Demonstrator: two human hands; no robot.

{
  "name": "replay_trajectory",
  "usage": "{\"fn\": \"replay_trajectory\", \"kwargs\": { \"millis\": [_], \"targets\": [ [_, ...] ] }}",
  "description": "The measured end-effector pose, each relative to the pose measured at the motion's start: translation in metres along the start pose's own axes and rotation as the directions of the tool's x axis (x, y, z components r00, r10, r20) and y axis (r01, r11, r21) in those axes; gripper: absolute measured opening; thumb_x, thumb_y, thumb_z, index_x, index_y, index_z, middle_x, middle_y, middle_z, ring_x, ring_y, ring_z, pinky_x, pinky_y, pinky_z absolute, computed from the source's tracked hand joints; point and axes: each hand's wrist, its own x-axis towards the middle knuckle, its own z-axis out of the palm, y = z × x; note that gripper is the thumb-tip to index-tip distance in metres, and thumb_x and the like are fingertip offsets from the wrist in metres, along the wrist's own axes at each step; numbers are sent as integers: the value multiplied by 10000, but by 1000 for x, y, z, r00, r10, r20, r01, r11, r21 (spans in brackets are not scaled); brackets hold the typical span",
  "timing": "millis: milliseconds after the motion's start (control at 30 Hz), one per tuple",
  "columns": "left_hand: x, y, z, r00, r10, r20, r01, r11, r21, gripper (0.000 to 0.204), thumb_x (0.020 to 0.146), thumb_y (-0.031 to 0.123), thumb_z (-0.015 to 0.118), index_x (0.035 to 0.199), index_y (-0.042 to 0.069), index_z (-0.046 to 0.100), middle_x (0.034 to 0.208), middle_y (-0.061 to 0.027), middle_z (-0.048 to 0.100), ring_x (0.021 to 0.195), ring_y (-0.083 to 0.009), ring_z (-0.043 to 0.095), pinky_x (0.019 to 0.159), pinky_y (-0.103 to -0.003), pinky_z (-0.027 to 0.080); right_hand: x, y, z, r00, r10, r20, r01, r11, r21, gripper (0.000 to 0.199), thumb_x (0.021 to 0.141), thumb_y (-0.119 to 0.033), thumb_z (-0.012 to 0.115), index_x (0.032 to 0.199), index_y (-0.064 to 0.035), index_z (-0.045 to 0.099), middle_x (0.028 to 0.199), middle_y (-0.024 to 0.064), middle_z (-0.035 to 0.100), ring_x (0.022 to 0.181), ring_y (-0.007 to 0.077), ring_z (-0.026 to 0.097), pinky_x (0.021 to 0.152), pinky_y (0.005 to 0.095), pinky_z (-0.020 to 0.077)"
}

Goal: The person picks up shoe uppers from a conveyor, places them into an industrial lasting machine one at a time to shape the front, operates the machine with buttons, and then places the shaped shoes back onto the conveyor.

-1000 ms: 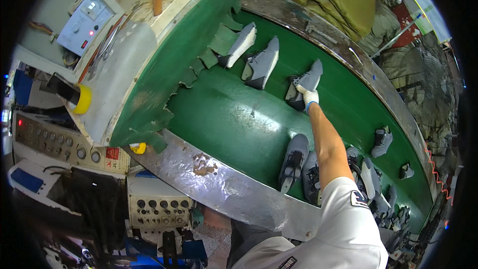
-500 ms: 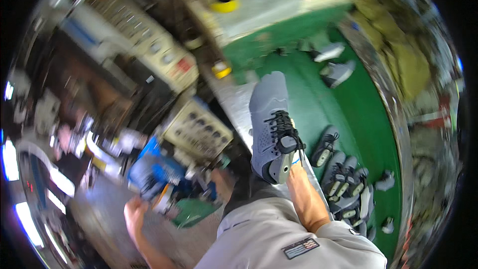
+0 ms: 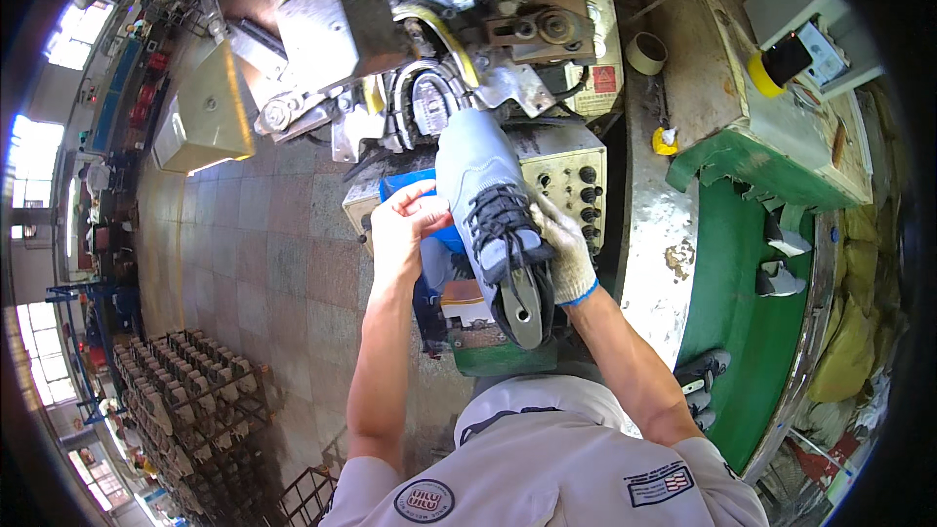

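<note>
A grey lace-up shoe upper (image 3: pixel 485 190) on a shoe last (image 3: pixel 528 304) lies lengthwise before me, toe pointing away into the machine (image 3: pixel 429 102). Black laces run down its middle, and the last's top plate with a hole shows at the heel end. Around its right side, by the laces, wraps my right hand (image 3: pixel 563 246) in a whitish work glove with a blue cuff. My bare left hand (image 3: pixel 402 226) is at the upper's left edge near the toe, thumb and fingers bent together against it. The fingertips' exact grip is partly hidden.
A control panel with black knobs (image 3: pixel 571 190) sits below the machine head. Right of it runs a metal-topped ledge (image 3: pixel 664 263), then a green trough (image 3: pixel 727 303) holding several shoes (image 3: pixel 703 371). Racks of shoe lasts (image 3: pixel 190 390) stand at lower left.
I have turned from the green trough to the machine. The shoe upper has come to the machine's front in my right hand, and my left hand has moved in from the far left to it.
</note>
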Motion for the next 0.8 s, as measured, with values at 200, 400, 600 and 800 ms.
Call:
{"fn": "replay_trajectory", "kwargs": {
  "millis": [200, 400, 600, 800],
  "targets": [
    [19, 15, -15, 967, 130, -219, -140, 990, -30, 416, 776, -142, 621, 1188, -82, 634, 1087, -169, 693, 880, -221, 708, 774, -316, 616, 47, 16, 31, 999, -35, 13, 35, 999, 1, 658, 965, -233, 652, 1497, 41, 377, 1356, 98, 564, 1158, 150, 573, 1003, 293, 464],
    [37, 4, -9, 937, 230, -262, -281, 943, -176, 466, 850, -47, 675, 1300, -81, 562, 1069, -157, 712, 882, -170, 691, 801, -239, 549, 88, 18, 50, 994, -109, 24, 106, 988, 112, 602, 948, -163, 677, 1460, 44, 437, 1303, 108, 603, 1115, 162, 597, 972, 304, 490],
    [35, -32, 3, 991, -120, -53, 90, 916, -391, 288, 979, 167, 537, 1256, 94, 553, 1050, -72, 672, 923, -185, 674, 862, -351, 553, 104, 38, 46, 984, -176, -25, 177, 978, 114, 400, 986, -186, 630, 1320, 29, 587, 1140, 75, 670, 1000, 143, 630, 909, 292, 509],
    [46, -27, -15, 995, -91, 37, 97, 966, -238, 534, 1048, 503, 437, 1104, 34, 685, 968, -51, 707, 837, -141, 662, 781, -302, 534, 107, 66, 48, 971, -208, -116, 221, 969, 111, 305, 1000, -237, 620, 1160, 17, 677, 1057, 72, 698, 933, 142, 647, 851, 288, 516]
  ]
}}
